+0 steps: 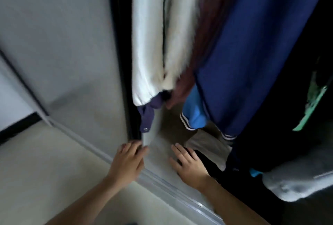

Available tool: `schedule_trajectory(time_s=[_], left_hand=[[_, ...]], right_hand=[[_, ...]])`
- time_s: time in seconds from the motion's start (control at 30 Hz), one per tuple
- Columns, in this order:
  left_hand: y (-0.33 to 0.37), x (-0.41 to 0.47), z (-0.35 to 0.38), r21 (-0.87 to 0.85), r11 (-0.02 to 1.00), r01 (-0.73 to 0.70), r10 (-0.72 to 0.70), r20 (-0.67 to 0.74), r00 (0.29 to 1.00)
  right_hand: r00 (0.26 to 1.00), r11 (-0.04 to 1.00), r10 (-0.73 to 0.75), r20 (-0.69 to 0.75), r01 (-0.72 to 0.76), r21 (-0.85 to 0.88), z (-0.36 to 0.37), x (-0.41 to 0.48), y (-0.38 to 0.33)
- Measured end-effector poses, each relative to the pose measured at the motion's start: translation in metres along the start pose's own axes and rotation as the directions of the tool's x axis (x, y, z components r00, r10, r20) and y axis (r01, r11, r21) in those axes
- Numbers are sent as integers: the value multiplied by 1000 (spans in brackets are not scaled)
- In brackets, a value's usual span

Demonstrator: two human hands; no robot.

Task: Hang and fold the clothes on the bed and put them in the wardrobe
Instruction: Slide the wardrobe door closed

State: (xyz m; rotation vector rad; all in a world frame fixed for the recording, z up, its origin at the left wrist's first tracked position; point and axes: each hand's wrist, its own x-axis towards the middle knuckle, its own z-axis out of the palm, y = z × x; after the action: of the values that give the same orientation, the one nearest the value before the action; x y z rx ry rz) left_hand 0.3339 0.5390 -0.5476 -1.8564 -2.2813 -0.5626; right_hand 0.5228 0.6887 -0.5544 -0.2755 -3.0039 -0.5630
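I look down into an open wardrobe [156, 154]. Several garments hang in it: a white top [146, 41], a maroon one [207, 32], a dark blue jacket with striped cuffs [252, 53] and a purple sleeve [146, 116]. My left hand [126, 161] touches the edge of the grey sliding door [72, 53], fingers loosely bent. My right hand [189, 163] lies flat with straight fingers on the wardrobe floor, next to folded black clothing [210, 163]. Neither hand holds anything. The frame is blurred.
A folded beige piece [207, 143] lies at the back of the wardrobe floor. A light grey bundle [297, 183] sits at the lower right. The door track [171, 187] runs diagonally along pale floor [45, 170].
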Motion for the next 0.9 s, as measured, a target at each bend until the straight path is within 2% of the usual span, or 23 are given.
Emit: schedule_trajectory(time_s=[0.07,0.13,0.27,0.33,0.4,0.5,0.57,0.63,0.7,0.83,0.9], left_hand=[[-1,-6,-65,0,988,156,-156,-88,984],[-2,-4,-137,-36,949,314,-315,-157,936],[2,13,-238,12,920,391,-382,-190,904],[0,35,-286,50,913,405,-383,-230,894],[-5,63,-336,121,926,358,-304,-322,897],[-18,108,-393,200,936,290,-179,-441,880],[-25,128,-418,239,929,281,-124,-517,847],[-31,149,-434,262,929,260,-76,-553,830],[-40,173,-448,285,922,263,-79,-526,847],[-66,223,-454,237,907,349,-263,-329,907],[-77,240,-448,250,917,311,-249,-251,936]], right_hand=[[987,988,-151,-54,149,-37,-57,24,-3],[962,967,-252,-101,246,-70,-124,54,-1],[906,919,-380,-188,346,-188,-225,102,20],[871,915,-389,-301,327,-237,-276,126,39],[836,934,-348,-425,267,-238,-326,148,64],[741,934,-329,-585,165,-317,-385,177,100],[690,936,-320,-649,125,-328,-411,187,117],[697,916,-341,-631,94,-390,-433,195,130],[719,878,-367,-590,58,-475,-452,205,139],[772,848,-332,-542,-7,-530,-482,224,148],[802,835,-295,-520,-48,-548,-495,233,149]])
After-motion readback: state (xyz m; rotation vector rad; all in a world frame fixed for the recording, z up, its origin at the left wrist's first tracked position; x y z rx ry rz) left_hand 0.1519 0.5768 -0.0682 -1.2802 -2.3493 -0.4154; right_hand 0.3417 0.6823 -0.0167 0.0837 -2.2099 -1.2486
